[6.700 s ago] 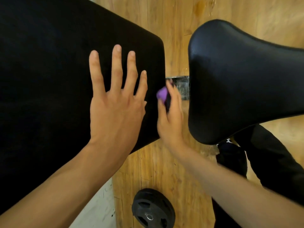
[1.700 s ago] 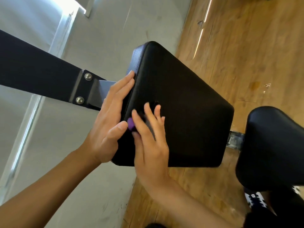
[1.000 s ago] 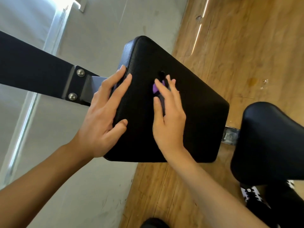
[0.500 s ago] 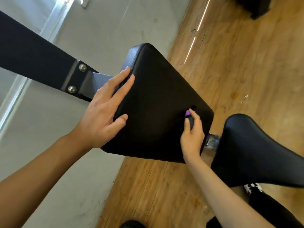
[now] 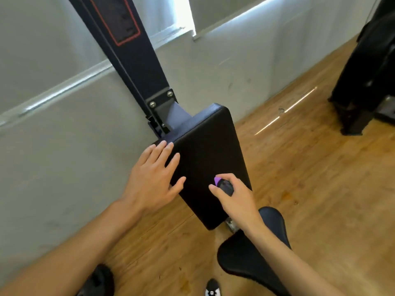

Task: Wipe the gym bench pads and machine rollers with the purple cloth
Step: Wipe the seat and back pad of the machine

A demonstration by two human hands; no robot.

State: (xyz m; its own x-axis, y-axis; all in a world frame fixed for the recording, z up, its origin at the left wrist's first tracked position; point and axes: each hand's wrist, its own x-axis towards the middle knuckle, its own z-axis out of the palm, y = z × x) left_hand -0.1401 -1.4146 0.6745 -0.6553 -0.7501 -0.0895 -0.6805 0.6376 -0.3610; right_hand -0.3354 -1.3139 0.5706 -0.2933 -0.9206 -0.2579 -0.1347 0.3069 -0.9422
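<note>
Since half a second ago our view has pulled back and swung round, so the back pad (image 5: 205,159) now runs away from us toward the dark upright post (image 5: 128,56) instead of lying across the frame, and our right hand (image 5: 233,197) has slid from the pad's far corner to its near half. Our left hand (image 5: 154,178) has barely shifted and is still on the pad's left edge.

We judge the task to be partway through. The back pad is the surface in hand now, and the right hand sits low on it, so we guess this stroke is covering the lower stretch. From this 1 view we cannot say how much of the pad has been covered: the vinyl shows no damp streak or change in sheen. The seat pad (image 5: 275,218) below our right forearm is not being touched, and no machine rollers are in view at all, so that part seems to lie ahead.

The left hand is spread open, palm and fingers flat against the pad's side, gripping nothing, just steadying. The right hand is curled around the purple cloth (image 5: 217,180), pressing it down on the pad.

Only a small purple corner of the cloth peeks out between thumb and forefinger; beside it in the grip is something dark that we cannot make out. The cloth looks bunched up small, almost wholly hidden by the hand. The back pad itself is matte black, smooth, with rounded corners.
</note>
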